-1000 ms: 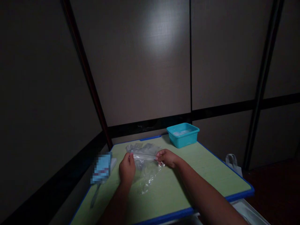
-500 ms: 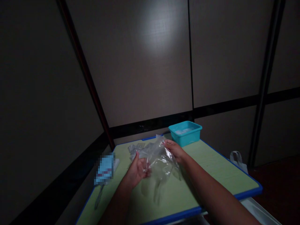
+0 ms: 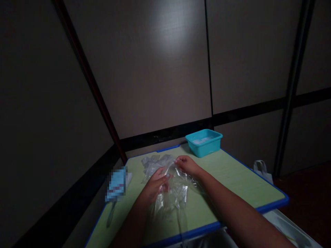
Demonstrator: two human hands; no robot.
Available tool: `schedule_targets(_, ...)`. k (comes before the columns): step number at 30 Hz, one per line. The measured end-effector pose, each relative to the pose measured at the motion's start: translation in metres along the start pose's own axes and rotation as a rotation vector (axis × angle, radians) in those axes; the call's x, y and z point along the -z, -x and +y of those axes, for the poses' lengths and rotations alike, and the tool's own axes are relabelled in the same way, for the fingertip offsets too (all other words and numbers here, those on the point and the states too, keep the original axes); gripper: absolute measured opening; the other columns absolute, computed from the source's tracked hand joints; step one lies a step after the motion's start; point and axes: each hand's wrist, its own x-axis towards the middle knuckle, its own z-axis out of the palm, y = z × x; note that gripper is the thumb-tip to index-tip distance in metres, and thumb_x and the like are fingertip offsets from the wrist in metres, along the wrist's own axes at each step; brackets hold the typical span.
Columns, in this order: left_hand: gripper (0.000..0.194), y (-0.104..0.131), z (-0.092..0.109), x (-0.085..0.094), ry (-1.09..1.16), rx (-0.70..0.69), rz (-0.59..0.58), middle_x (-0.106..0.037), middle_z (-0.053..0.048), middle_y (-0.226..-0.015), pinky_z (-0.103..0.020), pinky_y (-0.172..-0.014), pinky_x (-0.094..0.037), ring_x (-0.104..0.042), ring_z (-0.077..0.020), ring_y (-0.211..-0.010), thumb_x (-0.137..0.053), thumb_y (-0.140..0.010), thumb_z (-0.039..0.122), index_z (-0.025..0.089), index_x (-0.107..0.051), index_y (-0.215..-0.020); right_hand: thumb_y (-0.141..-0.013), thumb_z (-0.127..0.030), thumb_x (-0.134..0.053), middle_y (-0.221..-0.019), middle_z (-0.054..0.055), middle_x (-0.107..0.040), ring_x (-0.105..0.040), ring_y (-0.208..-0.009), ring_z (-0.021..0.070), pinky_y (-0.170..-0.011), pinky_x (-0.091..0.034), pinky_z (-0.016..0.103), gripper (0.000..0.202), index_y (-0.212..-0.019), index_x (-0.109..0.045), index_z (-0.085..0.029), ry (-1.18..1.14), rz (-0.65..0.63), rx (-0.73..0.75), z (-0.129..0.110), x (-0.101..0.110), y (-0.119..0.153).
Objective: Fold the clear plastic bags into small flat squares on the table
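Observation:
A clear, crinkled plastic bag (image 3: 178,194) hangs between my two hands above the table, its lower part reaching toward the front edge. My right hand (image 3: 187,165) pinches the bag's upper edge between thumb and fingertips. On the other side, my left hand (image 3: 156,186) has its thumb laid over the film and its fingers curled behind it, partly seen through the plastic. Just beyond my hands, more crumpled clear plastic (image 3: 152,163) lies on the tabletop; where it ends and the held bag begins is hard to tell.
The pale green table (image 3: 238,182) has a blue rim. A turquoise basin (image 3: 205,146) with whitish contents stands at the back right. A blurred blue package (image 3: 116,184) lies at the left edge. A white bag handle (image 3: 260,167) shows beyond the right edge. Dark panels rise behind.
My left hand has turned and closed its thumb over the plastic; before, its fingers were spread beside it. My right hand has shifted slightly left, and the bag hangs lower toward the front edge.

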Motion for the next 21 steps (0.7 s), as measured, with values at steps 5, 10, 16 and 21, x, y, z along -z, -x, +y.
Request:
schedule_targets(5, 0.058, -0.008, -0.009, 0.004, -0.100, -0.035, 0.105, -0.065, -0.004, -0.077, -0.015, -0.035, -0.025, -0.040, -0.0028, -0.036, -0.073, -0.060, 0.039, 0.016, -0.054, -0.109, -0.074, -0.042, -0.053, -0.044, -0.007, -0.046, -0.033, -0.035, 0.0040, -0.035, -0.022, 0.016, 0.026, -0.065, -0.050, -0.017, 0.014, -0.039, 0.009, -0.006, -0.002, 0.002)
schedule_targets(10, 0.044, -0.020, -0.014, 0.021, -0.139, -0.141, 0.341, -0.057, 0.003, -0.054, -0.016, -0.033, -0.022, -0.036, -0.0034, -0.033, -0.063, -0.063, 0.054, 0.014, -0.060, -0.080, -0.068, -0.030, -0.058, -0.041, -0.005, -0.051, -0.036, -0.030, 0.0046, -0.032, -0.025, 0.016, 0.017, -0.061, -0.055, -0.014, 0.025, -0.173, -0.074, -0.007, -0.005, 0.006)
schedule_targets(16, 0.045, -0.019, -0.012, 0.028, -0.096, -0.224, 0.478, -0.048, 0.008, -0.047, -0.015, -0.035, -0.023, -0.036, -0.0037, -0.034, -0.063, -0.061, 0.058, 0.016, -0.057, -0.077, -0.069, -0.021, -0.054, -0.036, -0.007, -0.046, -0.038, -0.027, 0.0051, -0.030, -0.024, 0.015, 0.009, -0.061, -0.052, -0.016, 0.019, -0.011, -0.137, -0.004, -0.003, 0.002)
schedule_targets(21, 0.047, -0.017, -0.009, 0.024, -0.034, -0.230, 0.505, -0.047, 0.007, -0.047, -0.016, -0.036, -0.025, -0.040, -0.0053, -0.036, -0.065, -0.059, 0.059, 0.016, -0.056, -0.077, -0.074, -0.035, -0.052, -0.043, -0.004, -0.048, -0.042, -0.034, 0.0060, -0.032, -0.027, 0.016, 0.023, -0.060, -0.049, -0.017, -0.019, 0.104, -0.116, -0.011, 0.000, 0.002)
